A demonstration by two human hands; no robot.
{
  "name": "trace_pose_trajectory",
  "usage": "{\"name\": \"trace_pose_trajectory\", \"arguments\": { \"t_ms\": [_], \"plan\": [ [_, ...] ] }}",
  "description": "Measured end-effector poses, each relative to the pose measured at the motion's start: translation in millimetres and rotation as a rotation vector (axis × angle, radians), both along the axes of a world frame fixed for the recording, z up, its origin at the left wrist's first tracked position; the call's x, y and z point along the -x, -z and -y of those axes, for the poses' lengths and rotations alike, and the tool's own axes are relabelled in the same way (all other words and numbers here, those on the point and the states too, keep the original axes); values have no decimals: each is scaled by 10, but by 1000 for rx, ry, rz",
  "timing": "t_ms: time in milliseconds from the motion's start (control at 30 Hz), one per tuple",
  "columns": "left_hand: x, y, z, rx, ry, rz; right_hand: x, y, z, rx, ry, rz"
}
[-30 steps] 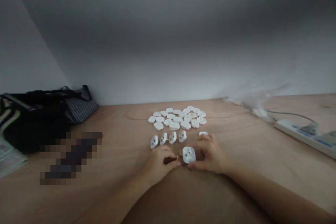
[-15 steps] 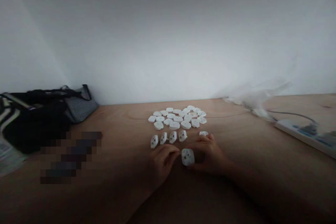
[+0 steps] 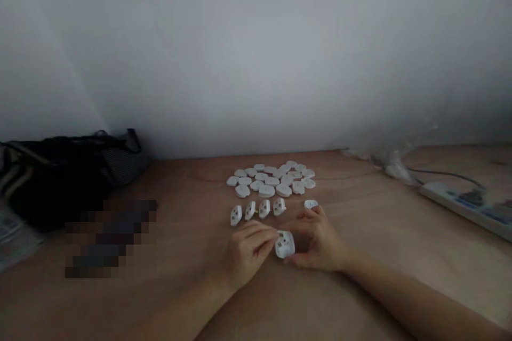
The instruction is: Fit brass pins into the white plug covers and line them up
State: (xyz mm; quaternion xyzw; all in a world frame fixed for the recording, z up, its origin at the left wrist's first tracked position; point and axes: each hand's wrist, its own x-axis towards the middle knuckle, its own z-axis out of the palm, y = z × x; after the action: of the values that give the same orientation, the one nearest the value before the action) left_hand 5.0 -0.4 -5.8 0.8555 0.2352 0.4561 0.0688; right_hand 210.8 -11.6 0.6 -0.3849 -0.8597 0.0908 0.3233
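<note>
Head view: your right hand [image 3: 320, 241] is gripping white plug shell [image 3: 285, 245], nearer you than row of four shells [image 3: 264, 209]; your left hand [image 3: 250, 251] is pinching fingertips together at shell's edge, contents hidden. Apparently you are working open face; next move is calling for steady right grip.

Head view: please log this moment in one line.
left hand: fingers pinched at edge of white plug part, contents hidden; right hand: holds same part; beyond: row of four similar parts, then larger cluster
</note>
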Motion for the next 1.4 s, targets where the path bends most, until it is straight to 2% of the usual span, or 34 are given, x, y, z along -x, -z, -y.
{"name": "trace_pose_trajectory", "arguments": {
  "t_ms": [200,300,467,767,1133,1400],
  "plan": [
    [-4,-8,-2,-11,30,-25,3,10,-3,-10,8,5],
    [-9,-21,22,-10,39,-105,7,19,0,-30,37,5],
    [23,-49,62,-45,-19,-206,9,26,4,-50,61,-9],
    [84,10,-36,185,-65,-221,-20,56,-31,-38,105,2],
    [61,-62,-9,178,24,-244,-24,93,-51,-46,63,24],
    [74,-69,20,168,-195,-67,-93,-51,-31,30,89,145]
  ]
}}
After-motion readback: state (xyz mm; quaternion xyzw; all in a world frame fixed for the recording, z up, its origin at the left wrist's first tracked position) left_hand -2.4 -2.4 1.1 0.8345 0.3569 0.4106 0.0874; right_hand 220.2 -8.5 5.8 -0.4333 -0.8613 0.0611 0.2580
